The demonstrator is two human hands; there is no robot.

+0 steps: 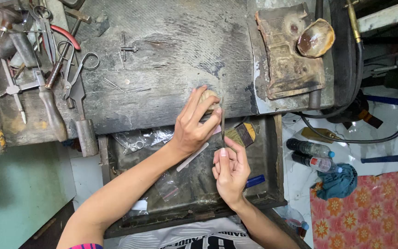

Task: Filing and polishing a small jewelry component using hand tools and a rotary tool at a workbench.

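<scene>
L hand point(193, 123) pinches small tan rounded workpiece point(209, 98) at frame centre on dark bench edge point(162, 110); R hand point(230, 170) grips thin flat metal file point(223, 121).

the left hand point(193, 123) presses a small tan piece point(209, 97) against the edge of a dark, worn bench point(171, 60). the right hand point(230, 171) holds a thin file point(223, 121) upright, its tip beside the piece. below both lies an open drawer point(272, 184) with a brush point(241, 134) and plastic bags point(143, 138). pliers and shears point(65, 69) lie at the bench's left, a shell point(316, 38) at its right.
</scene>
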